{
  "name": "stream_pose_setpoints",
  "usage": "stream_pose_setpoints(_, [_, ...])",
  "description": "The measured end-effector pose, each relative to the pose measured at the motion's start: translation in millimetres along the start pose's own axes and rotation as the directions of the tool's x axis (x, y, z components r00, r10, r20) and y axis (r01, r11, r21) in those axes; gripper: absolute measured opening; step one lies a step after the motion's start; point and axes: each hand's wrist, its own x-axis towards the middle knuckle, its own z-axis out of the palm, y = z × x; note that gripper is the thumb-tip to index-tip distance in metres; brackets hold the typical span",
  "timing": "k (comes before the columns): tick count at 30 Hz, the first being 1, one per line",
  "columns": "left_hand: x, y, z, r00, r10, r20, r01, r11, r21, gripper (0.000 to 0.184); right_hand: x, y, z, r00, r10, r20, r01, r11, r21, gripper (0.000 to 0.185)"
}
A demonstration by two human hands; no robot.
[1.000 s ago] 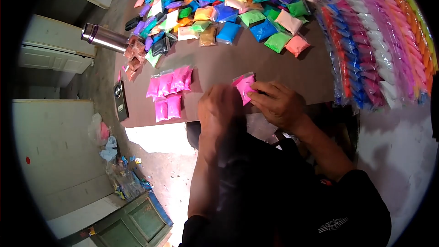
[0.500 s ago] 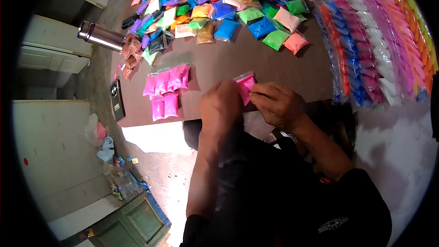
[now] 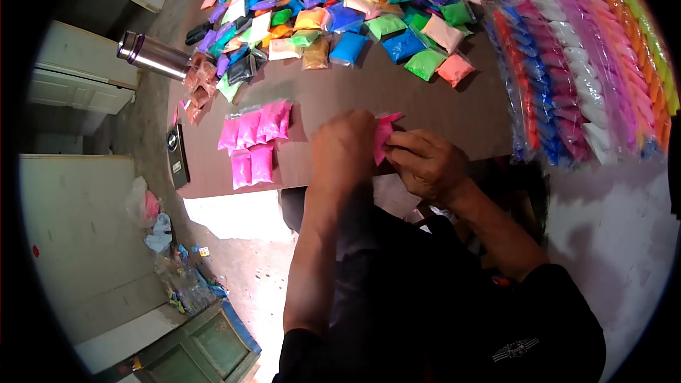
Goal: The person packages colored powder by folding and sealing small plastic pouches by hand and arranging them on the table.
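Note:
Between my two hands, near the table's front edge, is a pink packet (image 3: 383,136) in clear plastic. My left hand (image 3: 344,145) is closed at the packet's left side, its fingertips mostly hidden behind the back of the hand. From the right, my right hand (image 3: 427,163) pinches the packet's edge between thumb and fingers. A small group of pink packets (image 3: 250,128) lies on the table to the left of my hands, in two rows.
Many coloured packets (image 3: 347,50) cover the far side of the brown table (image 3: 312,89). Long strips of joined packets (image 3: 567,64) hang over the right edge. A steel flask (image 3: 152,53) and a black device like a scale or phone (image 3: 177,156) are at the left edge.
The pink packet has tilted and narrowed in view between my hands, with its top edge turned to the right. My left hand has risen slightly. The whole view has shifted a little.

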Motion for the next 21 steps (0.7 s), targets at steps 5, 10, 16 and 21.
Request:
stream_pose_setpoints(5, [6.5, -12.2, -4.5, 0.997, 0.070, -0.045, -0.069, 0.997, 0.017, 0.010, 0.1, -1.2, 0.0, 1.000, 0.000, -0.010, 0.000, 1.000, 0.005, 0.022])
stream_pose_setpoints(10, [-18.1, -8.7, -11.2, 0.986, -0.081, -0.147, 0.054, 0.982, -0.179, 0.010, -1.2, 0.2, 3.1, 1.000, 0.003, -0.019, -0.002, 1.000, 0.019, 0.022])
stream_pose_setpoints(16, [-37.9, -26.2, 2.0, 0.981, -0.078, -0.179, 0.052, 0.988, -0.147, 0.010, 1.6, -0.2, 1.2, 1.000, -0.015, -0.024, 0.016, 0.999, 0.028, 0.019])
stream_pose_setpoints(21, [-42.4, -31.4, -1.4, 0.954, -0.197, -0.225, 0.159, 0.971, -0.177, 0.012, 5.0, -4.2, -3.2, 1.000, -0.005, -0.018, 0.006, 0.998, 0.067, 0.018])
